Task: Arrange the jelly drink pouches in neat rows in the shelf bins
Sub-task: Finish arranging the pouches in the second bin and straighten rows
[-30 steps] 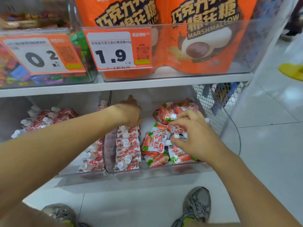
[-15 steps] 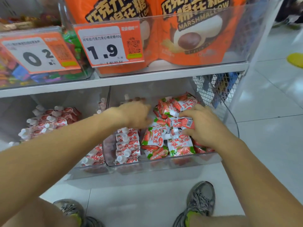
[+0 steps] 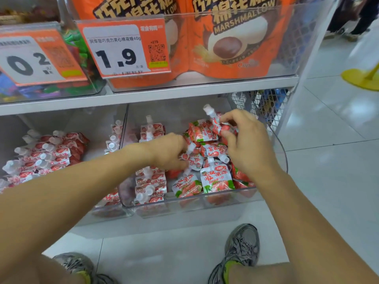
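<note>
A clear shelf bin (image 3: pixel 184 201) on the lower shelf holds red-and-white jelly drink pouches with white caps. A neat row of pouches (image 3: pixel 150 181) runs along its left side; a loose heap of pouches (image 3: pixel 207 160) fills its right side. My right hand (image 3: pixel 246 144) pinches one pouch (image 3: pixel 220 126) lifted above the heap, cap pointing up and back. My left hand (image 3: pixel 166 150) reaches into the heap's left edge, fingers curled on a pouch (image 3: pixel 192 158) there. Another bin to the left holds more pouches (image 3: pixel 41 156).
The shelf above (image 3: pixel 143 97) hangs low over the bins, carrying orange marshmallow bags (image 3: pixel 231 37) and price tags (image 3: pixel 121 50). A wire mesh panel (image 3: pixel 266 107) closes the shelf's right end. My shoes (image 3: pixel 242 249) stand on the white tiled floor below. A yellow floor stand (image 3: pixel 363 76) sits far right.
My right hand has lifted a pouch out of the heap. My left hand has moved right from the neat row to the heap's edge.
</note>
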`<state>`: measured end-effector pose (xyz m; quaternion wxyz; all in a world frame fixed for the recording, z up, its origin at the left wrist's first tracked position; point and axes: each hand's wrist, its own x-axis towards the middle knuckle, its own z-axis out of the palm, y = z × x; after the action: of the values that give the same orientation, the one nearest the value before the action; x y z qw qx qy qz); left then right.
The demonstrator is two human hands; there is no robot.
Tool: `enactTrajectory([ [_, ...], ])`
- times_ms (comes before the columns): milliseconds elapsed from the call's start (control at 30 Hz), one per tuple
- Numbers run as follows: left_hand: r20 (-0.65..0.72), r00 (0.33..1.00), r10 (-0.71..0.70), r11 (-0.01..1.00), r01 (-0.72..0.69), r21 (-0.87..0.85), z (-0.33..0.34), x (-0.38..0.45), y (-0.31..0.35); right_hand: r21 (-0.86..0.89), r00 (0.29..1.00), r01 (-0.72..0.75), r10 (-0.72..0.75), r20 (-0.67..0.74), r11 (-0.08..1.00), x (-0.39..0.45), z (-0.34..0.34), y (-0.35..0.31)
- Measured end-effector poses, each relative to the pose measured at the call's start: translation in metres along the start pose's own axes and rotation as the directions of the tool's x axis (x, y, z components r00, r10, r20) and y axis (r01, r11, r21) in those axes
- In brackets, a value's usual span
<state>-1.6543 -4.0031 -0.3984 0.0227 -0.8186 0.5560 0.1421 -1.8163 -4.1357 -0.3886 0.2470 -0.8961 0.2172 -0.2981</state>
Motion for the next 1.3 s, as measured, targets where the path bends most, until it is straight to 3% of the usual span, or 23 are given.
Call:
enactTrajectory([
  [100, -0.059, 0.989, -0.135, 0.924, 0.104, -0.369, -0.003, -0.009, -0.012, -0.028, 0.999, -0.024, 0.025, 0.044, 0.999, 0.002, 0.003, 0.000],
  [200, -0.066, 0.935, -0.349, 0.670, 0.199, -0.715, 0.000, -0.017, -0.019, -0.101, 0.982, -0.033, 0.051, 0.181, 0.994, 0.005, 0.006, 0.000],
  [267, -0.049, 0.913, -0.405, 0.497, 0.174, -0.850, -0.002, -0.022, -0.020, -0.193, 0.948, -0.014, 0.074, 0.311, 0.981, 0.003, 0.013, -0.002],
  [333, -0.051, 0.905, -0.423, 0.389, 0.131, -0.912, -0.008, -0.029, -0.018, -0.235, 0.914, -0.029, 0.122, 0.388, 0.971, 0.002, 0.019, -0.004],
  [433, -0.116, 0.897, -0.427, 0.374, 0.058, -0.925, -0.016, -0.041, -0.018, -0.306, 0.906, -0.055, 0.176, 0.386, 0.951, 0.010, 0.024, -0.007],
  [533, -0.208, 0.889, -0.408, 0.455, 0.001, -0.890, -0.020, -0.053, -0.019, -0.273, 0.915, -0.042, 0.147, 0.375, 0.961, 0.015, 0.020, -0.006],
  [700, -0.310, 0.843, -0.440, 0.561, -0.012, -0.828, -0.005, -0.067, -0.019, 0.163, 0.964, -0.184, 0.145, 0.225, 0.969, 0.011, -0.002, -0.012],
  [767, -0.370, 0.814, -0.449, 0.588, -0.043, -0.808, -0.003, -0.070, -0.014, 0.320, 0.953, -0.239, 0.159, 0.258, 0.917, 0.011, -0.003, -0.017],
  [833, -0.343, 0.822, -0.455, 0.537, -0.054, -0.842, -0.002, -0.071, -0.016, 0.464, 0.900, -0.332, 0.127, 0.417, 0.821, 0.012, 0.001, -0.022],
  [900, -0.251, 0.872, -0.419, 0.406, -0.067, -0.911, -0.003, -0.077, -0.018, 0.531, 0.839, -0.360, 0.017, 0.544, 0.767, 0.011, 0.007, -0.028],
  [1100, -0.156, 0.903, -0.401, 0.173, -0.093, -0.981, -0.003, -0.100, -0.020, 0.526, 0.822, -0.319, -0.046, 0.568, 0.788, 0.009, 0.038, -0.053],
  [1133, -0.140, 0.909, -0.392, 0.157, -0.084, -0.984, -0.004, -0.103, -0.020, 0.540, 0.835, -0.304, -0.053, 0.547, 0.785, 0.010, 0.042, -0.057],
  [1233, -0.198, 0.900, -0.387, 0.241, -0.109, -0.964, -0.011, -0.112, -0.018, 0.578, 0.874, -0.246, -0.079, 0.479, 0.778, 0.009, 0.054, -0.069],
  [1300, -0.271, 0.868, -0.415, 0.331, -0.133, -0.934, -0.016, -0.118, -0.017, 0.653, 0.826, -0.354, -0.105, 0.554, 0.669, 0.009, 0.053, -0.072],
])
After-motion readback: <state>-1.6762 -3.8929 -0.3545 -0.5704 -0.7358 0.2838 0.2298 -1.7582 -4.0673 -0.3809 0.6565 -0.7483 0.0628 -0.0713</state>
